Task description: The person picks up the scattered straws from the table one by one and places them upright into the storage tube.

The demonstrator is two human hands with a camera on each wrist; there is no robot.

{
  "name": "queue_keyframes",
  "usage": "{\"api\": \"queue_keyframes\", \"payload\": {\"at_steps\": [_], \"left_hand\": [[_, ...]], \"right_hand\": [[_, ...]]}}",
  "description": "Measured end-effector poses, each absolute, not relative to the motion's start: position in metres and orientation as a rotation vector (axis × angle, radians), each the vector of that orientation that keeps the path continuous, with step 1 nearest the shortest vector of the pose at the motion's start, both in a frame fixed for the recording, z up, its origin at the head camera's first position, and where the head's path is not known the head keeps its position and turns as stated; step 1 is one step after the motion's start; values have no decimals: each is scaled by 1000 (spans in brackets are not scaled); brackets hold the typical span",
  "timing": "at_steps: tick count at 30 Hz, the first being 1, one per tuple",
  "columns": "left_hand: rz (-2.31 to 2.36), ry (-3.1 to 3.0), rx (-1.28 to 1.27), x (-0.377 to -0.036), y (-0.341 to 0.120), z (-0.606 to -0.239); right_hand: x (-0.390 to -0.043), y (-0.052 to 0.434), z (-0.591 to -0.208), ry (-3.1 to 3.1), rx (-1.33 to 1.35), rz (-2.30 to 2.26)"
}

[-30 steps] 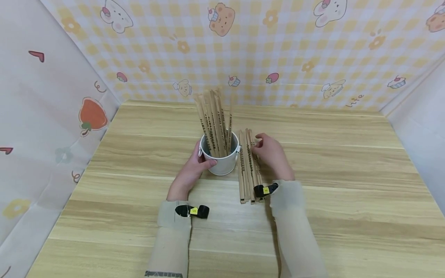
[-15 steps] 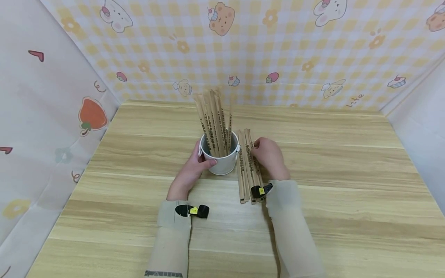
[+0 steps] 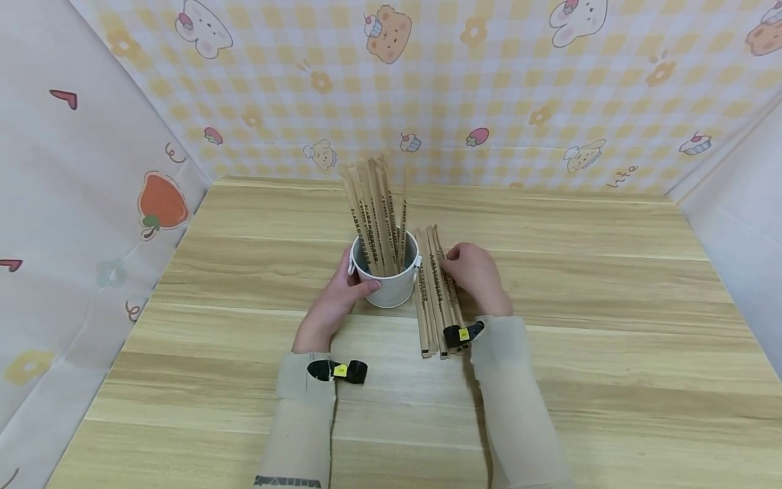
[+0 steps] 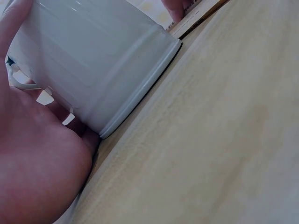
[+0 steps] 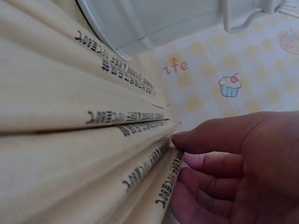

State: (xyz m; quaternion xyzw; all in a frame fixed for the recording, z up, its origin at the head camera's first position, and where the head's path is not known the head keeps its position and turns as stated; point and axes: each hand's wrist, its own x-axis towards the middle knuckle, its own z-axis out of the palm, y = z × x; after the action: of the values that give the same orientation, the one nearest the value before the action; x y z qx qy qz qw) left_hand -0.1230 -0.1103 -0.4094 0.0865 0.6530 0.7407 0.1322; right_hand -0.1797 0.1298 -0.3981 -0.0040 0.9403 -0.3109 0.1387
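A small white metal bucket (image 3: 385,291) stands upright on the wooden table, full of tall paper-wrapped straws (image 3: 380,217). My left hand (image 3: 334,299) grips it from the left, thumb across the front and fingers round the side; the left wrist view has the bucket's base (image 4: 140,88) down on the tabletop. Right of the bucket lies a row of more wrapped straws (image 3: 432,299), printed with dark lettering. At the right edge of that row, my right hand (image 3: 479,272) pinches a wrapped straw (image 5: 170,179) between thumb and curled fingers, close to its far end.
Behind the table (image 3: 611,272) hangs a yellow checked cloth (image 3: 440,88) with cartoon prints. White cloth (image 3: 79,204) borders the left side, and another pale cloth stands at the right. A small side handle (image 5: 243,21) sticks out from the bucket.
My right hand has shifted slightly left and nearer, and its fingers have closed on a straw at the row's right edge. The left hand and bucket have stayed in place.
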Motion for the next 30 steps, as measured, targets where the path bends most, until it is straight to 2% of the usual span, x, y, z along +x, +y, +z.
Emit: {"api": "queue_keyframes", "payload": {"at_steps": [15, 30], "left_hand": [[2140, 1904, 243, -123, -110, -410], [2131, 1918, 240, -122, -110, -410]], "right_hand": [[-176, 137, -378, 2824, -1, -991], [-160, 138, -326, 3094, -74, -1370]]}}
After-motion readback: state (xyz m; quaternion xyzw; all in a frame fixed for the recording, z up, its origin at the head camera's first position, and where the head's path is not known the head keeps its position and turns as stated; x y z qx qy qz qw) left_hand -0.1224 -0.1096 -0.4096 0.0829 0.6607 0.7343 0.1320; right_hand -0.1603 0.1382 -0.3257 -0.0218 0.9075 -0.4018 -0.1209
